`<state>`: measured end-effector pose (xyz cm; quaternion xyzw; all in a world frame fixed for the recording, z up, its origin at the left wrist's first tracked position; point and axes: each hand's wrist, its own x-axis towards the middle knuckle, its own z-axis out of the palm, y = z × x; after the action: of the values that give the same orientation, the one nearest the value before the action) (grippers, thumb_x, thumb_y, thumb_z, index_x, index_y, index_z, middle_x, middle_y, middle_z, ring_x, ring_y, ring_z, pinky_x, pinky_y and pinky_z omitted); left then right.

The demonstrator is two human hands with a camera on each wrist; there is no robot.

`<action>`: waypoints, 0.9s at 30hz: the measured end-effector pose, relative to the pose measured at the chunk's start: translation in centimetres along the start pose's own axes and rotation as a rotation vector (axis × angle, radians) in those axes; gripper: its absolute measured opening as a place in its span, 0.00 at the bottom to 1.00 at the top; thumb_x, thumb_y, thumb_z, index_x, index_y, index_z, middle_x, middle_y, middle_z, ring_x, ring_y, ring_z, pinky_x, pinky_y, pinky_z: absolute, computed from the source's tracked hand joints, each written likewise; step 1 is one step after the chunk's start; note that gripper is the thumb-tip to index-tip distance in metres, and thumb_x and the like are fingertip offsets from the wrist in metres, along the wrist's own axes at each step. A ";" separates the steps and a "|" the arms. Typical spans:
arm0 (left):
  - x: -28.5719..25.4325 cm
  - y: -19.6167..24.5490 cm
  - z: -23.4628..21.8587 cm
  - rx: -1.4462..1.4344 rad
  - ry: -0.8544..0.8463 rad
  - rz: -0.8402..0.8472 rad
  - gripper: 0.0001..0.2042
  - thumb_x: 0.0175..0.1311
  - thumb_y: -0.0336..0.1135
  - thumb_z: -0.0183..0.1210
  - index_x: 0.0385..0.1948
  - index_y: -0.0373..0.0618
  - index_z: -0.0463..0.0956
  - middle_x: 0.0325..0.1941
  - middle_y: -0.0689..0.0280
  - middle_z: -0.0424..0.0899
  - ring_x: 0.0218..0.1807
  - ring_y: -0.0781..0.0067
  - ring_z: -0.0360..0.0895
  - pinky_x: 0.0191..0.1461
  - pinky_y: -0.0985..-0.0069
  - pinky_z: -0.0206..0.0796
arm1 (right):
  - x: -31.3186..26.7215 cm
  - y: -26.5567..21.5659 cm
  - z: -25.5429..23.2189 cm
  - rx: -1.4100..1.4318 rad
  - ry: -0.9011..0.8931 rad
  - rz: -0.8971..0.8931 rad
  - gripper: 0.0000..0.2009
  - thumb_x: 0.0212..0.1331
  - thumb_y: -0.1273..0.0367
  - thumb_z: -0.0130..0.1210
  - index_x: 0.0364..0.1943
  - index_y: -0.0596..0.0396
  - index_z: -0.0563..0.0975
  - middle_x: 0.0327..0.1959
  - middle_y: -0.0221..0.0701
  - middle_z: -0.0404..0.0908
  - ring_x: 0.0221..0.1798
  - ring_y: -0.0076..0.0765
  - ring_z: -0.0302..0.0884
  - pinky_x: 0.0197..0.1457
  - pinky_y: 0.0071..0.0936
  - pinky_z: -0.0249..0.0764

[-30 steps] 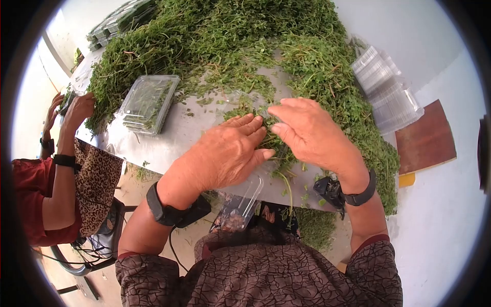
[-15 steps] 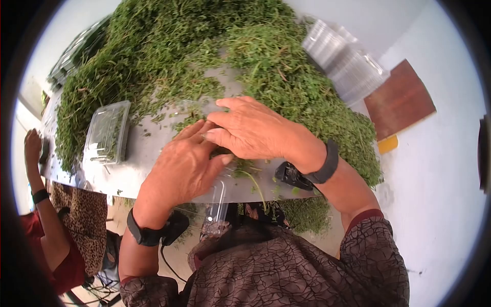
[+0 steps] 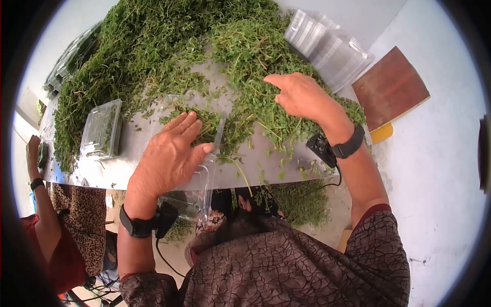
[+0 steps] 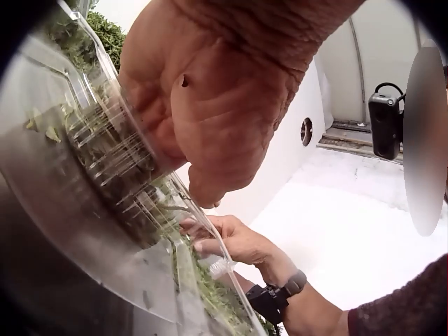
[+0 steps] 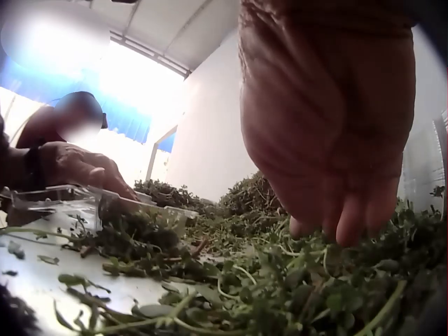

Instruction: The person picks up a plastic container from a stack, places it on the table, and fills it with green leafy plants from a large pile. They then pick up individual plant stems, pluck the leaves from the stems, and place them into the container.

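The left hand lies with fingers extended over greens in a clear plastic container at the table's near edge. Seen from the left wrist, that hand rests over the clear wall, its fingertips partly hidden. The container's hinged lid hangs toward the lap. To the right, the right hand is over the heaped greens, index finger extended. In the right wrist view its fingertips point down at the loose leafy stems, with no clump visibly held.
A closed filled box stands at left on the metal table. Stacked clear containers stand back right, beside a brown board. More filled boxes are stacked back left. Another person's arm is at far left.
The right hand has moved away from the left hand, rightward to the heap. The left hand stays over the container. The head view has shifted, so the table appears farther left.
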<state>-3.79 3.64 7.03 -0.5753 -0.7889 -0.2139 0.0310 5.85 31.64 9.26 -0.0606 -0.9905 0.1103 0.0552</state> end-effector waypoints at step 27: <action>-0.7 -0.1 -0.1 -0.034 -0.026 -0.111 0.30 0.65 0.54 0.48 0.52 0.29 0.70 0.59 0.44 0.70 0.65 0.45 0.63 0.64 0.61 0.59 | -2.0 -1.0 -1.4 -0.037 0.123 -0.013 0.10 0.50 0.69 0.56 0.36 0.56 0.81 0.25 0.43 0.78 0.32 0.49 0.78 0.38 0.41 0.72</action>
<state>-3.64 2.99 6.87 -0.5337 -0.8162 -0.2211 -0.0011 7.90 30.69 10.66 -0.0617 -0.9875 0.0878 0.1155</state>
